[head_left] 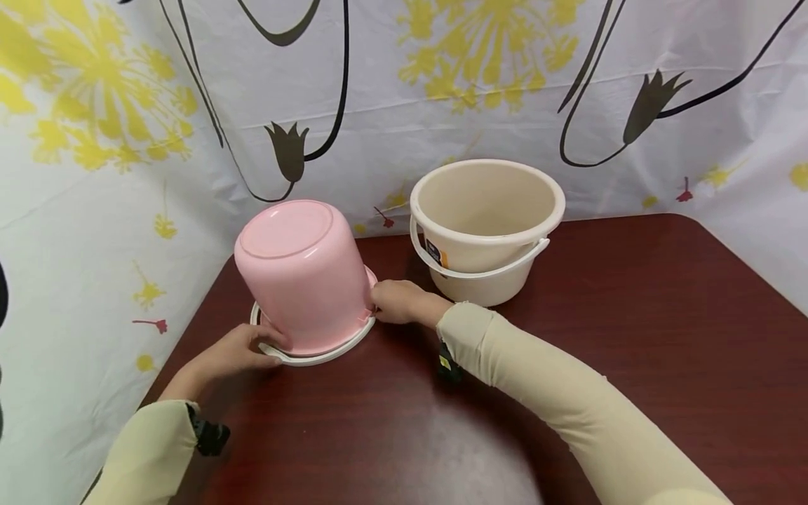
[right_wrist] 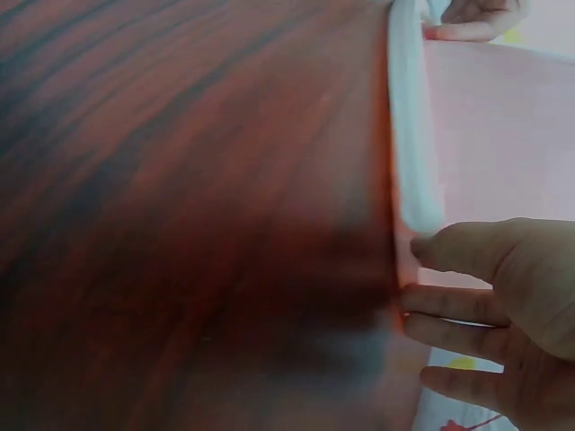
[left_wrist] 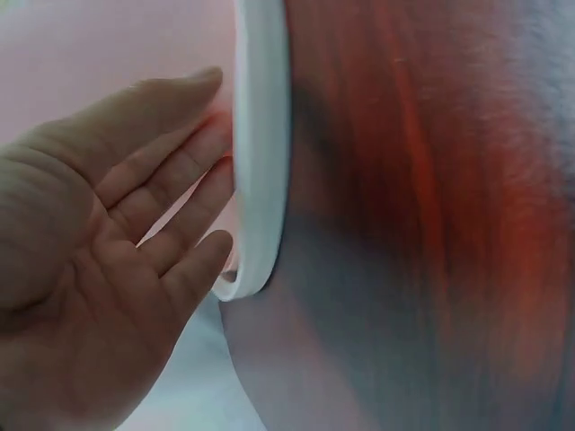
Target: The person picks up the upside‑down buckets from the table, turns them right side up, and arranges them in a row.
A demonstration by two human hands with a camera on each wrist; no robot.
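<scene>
Two buckets, two hands, one table. One pink plastic bucket sits upside down, base up, toward the left of the dark red-brown wood-grain table; its one white handle curves round the near side of the rim. Both my hands are on it. My left hand: fingers nearly straight, thumb well apart from them, tips against the bucket near the rim and handle. My right hand: fingers fairly straight, thumb a little apart, tips at the rim by the handle's end; can't tell if it's gripping.

One cream bucket, upright, open top, to the right and a bit farther back, near my right hand. One cream handle hangs down its front, one dark-and-orange label on its side. Two pale sleeves on me, one black device at the left wrist. Behind: white patterned sheet, two grey tulip shapes, yellow bursts.
</scene>
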